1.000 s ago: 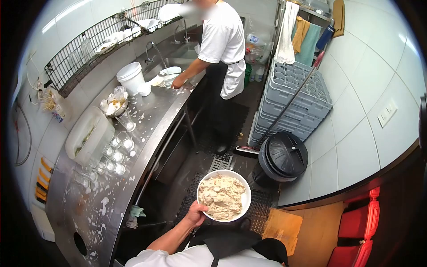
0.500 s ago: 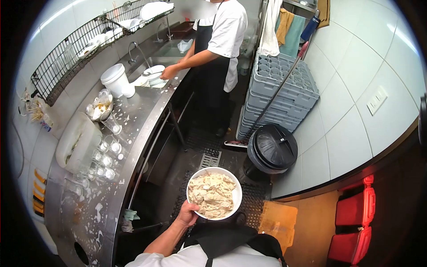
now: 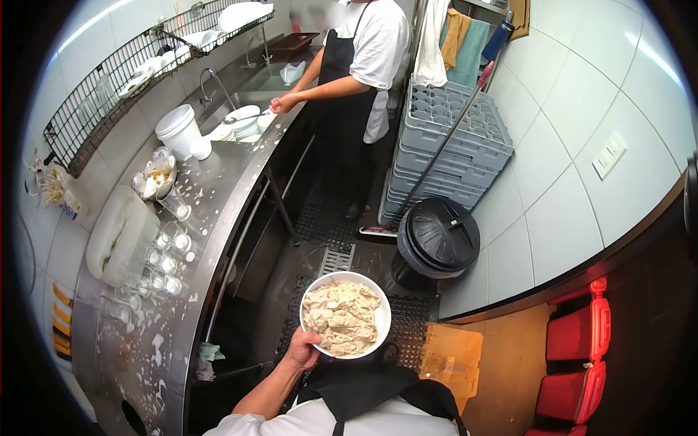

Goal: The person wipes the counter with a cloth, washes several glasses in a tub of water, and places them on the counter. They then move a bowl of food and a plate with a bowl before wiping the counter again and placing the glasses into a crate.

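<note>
shifted since the earlier frame: co-worker's hand, by the dishes. left hand: pinching bowl of pale mix, thumb at rim, fingers seemingly beneath; before apron. right hand: unseen, grip untellable. in hand: bowl-holding; calls for level support.

Counter on left of frame: brushed-looking metal, shiny, wet with whitish splotches. Bucket upper left: smooth white plastic. Glasses clear, glossy. Wall tiles right side, slick, pretty reflective. Crates upper center: matt grey plastic. Bin lid black plastic, slight sheen. Towels top: soft matt cloth. Red boxes lower right: shiny plastic. Floor mat bottom center: dark, rough, bumpy.
</note>
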A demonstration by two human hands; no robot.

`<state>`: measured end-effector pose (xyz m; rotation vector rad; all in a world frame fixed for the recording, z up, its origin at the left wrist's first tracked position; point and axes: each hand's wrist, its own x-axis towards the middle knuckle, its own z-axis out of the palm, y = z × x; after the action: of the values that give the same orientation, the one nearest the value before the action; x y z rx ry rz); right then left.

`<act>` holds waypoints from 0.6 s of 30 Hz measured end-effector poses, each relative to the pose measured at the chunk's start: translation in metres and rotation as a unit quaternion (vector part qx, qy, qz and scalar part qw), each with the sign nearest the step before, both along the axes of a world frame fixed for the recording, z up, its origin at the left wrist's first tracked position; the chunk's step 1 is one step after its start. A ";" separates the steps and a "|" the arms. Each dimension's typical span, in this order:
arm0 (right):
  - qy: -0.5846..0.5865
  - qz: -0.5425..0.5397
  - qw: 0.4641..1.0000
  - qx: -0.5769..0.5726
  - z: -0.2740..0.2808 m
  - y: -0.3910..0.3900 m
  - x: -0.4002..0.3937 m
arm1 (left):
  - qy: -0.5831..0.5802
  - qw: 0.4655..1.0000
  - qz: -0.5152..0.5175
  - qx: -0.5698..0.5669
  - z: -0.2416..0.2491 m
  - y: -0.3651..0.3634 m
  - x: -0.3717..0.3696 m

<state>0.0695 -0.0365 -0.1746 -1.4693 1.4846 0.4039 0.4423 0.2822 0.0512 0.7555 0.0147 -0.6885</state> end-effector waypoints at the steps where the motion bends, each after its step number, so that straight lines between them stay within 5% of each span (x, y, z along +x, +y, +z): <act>1: 0.001 -0.003 1.000 0.000 0.003 0.001 0.001 | 0.001 1.000 0.000 0.001 0.000 0.000 0.000; 4: -0.011 0.001 1.000 -0.001 -0.013 -0.002 -0.005 | 0.004 1.000 0.006 0.004 0.000 0.001 -0.001; 7: -0.042 0.170 0.978 -0.111 -0.074 -0.017 -0.031 | 0.006 1.000 0.013 0.004 -0.001 -0.001 -0.001; 13: -0.101 -0.099 0.990 0.012 -0.029 -0.007 -0.004 | 0.026 0.999 0.019 -0.022 0.009 -0.002 -0.001; 16: 0.017 0.027 0.999 0.027 -0.011 -0.015 0.005 | 0.014 1.000 0.015 0.007 0.000 0.001 -0.002; 18: -0.009 0.030 1.000 -0.001 -0.003 -0.012 0.005 | 0.014 1.000 0.005 0.006 -0.002 0.002 -0.001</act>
<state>0.0741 -0.0486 -0.1780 -1.5184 1.4295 0.4234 0.4418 0.2838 0.0497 0.7574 0.0488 -0.6902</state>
